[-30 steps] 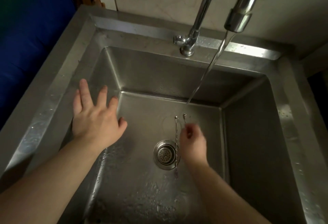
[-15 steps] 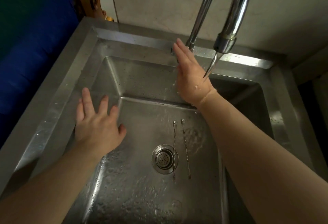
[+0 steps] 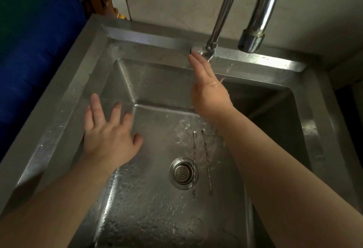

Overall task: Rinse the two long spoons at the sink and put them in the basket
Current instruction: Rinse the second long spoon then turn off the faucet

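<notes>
No writing or brand can be read on anything. The two long spoons (image 3: 200, 161) lie side by side on the wet floor of the sink (image 3: 137, 39), just right of the drain (image 3: 182, 173). The right hand (image 3: 208, 94) is open, fingers at the tap lever (image 3: 198, 50) by the back rim, well beyond the spoons. The left hand (image 3: 110, 134) is open and flat over the left wall, holding nothing.

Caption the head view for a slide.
Right hand reaches the tap lever; two long spoons lie beside the drain.
</notes>
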Demonstrator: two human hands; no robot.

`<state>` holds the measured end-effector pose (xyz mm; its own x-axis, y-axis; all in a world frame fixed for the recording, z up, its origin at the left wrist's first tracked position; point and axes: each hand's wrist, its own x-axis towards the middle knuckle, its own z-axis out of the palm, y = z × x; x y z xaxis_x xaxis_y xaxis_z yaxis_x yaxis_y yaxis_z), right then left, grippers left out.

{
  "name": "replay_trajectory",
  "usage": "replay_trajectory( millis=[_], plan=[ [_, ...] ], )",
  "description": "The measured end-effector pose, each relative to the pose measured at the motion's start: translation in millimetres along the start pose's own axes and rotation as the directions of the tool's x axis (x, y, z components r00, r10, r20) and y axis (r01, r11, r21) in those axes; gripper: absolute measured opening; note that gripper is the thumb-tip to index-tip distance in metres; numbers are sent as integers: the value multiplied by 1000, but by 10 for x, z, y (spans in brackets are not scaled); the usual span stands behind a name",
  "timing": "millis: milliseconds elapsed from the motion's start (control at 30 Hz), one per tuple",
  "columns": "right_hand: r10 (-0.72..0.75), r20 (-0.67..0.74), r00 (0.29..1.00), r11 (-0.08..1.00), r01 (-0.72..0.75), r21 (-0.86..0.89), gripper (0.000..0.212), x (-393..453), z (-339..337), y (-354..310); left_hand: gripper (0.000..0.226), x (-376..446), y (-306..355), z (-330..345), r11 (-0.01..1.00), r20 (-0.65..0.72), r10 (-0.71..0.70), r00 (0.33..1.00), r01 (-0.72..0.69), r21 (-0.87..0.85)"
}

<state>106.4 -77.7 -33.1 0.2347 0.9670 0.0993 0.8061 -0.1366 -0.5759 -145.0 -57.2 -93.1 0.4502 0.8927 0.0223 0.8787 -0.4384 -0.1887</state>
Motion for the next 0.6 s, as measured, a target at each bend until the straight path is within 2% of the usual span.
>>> replay_trajectory(
  millis=[133, 267, 467, 600],
  plan=[
    [15, 61, 998, 1000, -15, -13, 81, -73, 39, 34, 66, -10, 1, -7, 1000, -11, 11, 1000, -11, -7],
    [41, 57, 998, 999, -41, -11, 83, -77, 55, 15, 65, -10, 0, 1, 1000, -15, 9, 1000, -9, -19],
    [-12, 48, 999, 1000, 11, 11, 78, -108, 16, 50, 65, 3, -9, 31, 1000, -26, 6, 1000, -7, -30],
    [-21, -74, 997, 999, 24, 43, 67, -321, 163, 199, 64, 0, -9, 56, 1000, -49, 14, 999, -14, -18]
  ],
)
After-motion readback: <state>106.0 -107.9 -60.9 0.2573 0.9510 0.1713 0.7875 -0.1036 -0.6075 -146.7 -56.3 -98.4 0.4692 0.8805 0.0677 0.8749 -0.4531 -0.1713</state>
